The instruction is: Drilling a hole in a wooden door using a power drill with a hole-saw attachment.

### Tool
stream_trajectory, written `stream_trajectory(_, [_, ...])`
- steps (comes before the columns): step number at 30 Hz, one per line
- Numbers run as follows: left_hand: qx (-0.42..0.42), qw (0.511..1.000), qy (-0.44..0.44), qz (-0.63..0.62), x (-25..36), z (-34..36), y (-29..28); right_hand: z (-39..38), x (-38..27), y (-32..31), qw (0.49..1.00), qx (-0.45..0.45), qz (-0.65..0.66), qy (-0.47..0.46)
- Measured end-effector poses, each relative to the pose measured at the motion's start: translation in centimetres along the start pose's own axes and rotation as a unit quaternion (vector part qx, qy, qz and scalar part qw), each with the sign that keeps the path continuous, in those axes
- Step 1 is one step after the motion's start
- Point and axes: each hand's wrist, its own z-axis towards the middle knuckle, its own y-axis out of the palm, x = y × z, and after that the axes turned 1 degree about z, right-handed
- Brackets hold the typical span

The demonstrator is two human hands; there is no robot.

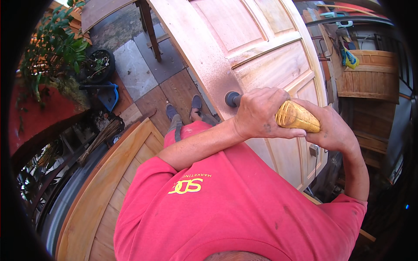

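A pale panelled wooden door (278,65) lies beneath my hands, with a brownish speckled patch near its near-side stile. A yellow power tool (296,117) with a dark round head (231,99) rests on that patch. My left hand (261,113) is wrapped over the tool's front part, behind the head. My right hand (331,128) grips the rear of the yellow body, its fingers partly hidden behind it. A grey box (314,150) with a cord is at the door's right edge.
A wooden panel (113,200) leans at lower left beside dried sticks (98,139). Potted plants (93,65), a blue dustpan (109,95) and a table leg (152,39) stand beyond my feet on patchwork flooring. Curved woodwork (365,74) and stacked items are at right.
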Motion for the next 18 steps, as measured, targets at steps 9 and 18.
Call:
stream_trajectory(9, [0.003, 1.000, 0.002, 0.004, 0.05, 0.03, 0.10, -0.04, -0.01, -0.07, 1.000, -0.006, -0.005, -0.006])
stream_trajectory(18, [0.019, 1.000, -0.001, 0.003, 0.02, -0.13, 0.32, -0.06, -0.31, -0.12, 1.000, -0.008, -0.007, -0.006])
